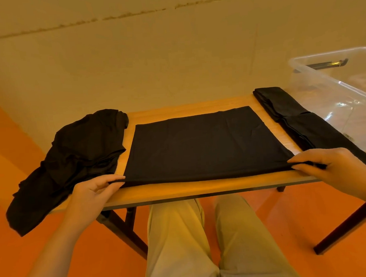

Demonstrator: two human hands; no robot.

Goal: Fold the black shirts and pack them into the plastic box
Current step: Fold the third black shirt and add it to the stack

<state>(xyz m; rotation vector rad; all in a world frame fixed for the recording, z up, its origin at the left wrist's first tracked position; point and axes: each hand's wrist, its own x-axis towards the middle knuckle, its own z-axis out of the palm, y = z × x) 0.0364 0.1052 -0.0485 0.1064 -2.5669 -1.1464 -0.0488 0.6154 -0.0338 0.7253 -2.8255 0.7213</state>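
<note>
Head view shows you the wooden table first, and on it, between your two hands, the flat folded black shirt lying as a wide rectangle. Beyond your left fingers a loose heap of black shirts hangs over the table's left end. Beyond your right fingers a row of folded shirts lies along the right edge, and just past it stands the clear plastic box. Your left hand pinches the near left corner of the flat shirt, fingers curled. Your right hand grips the near right corner, fingers over the cloth.
</note>
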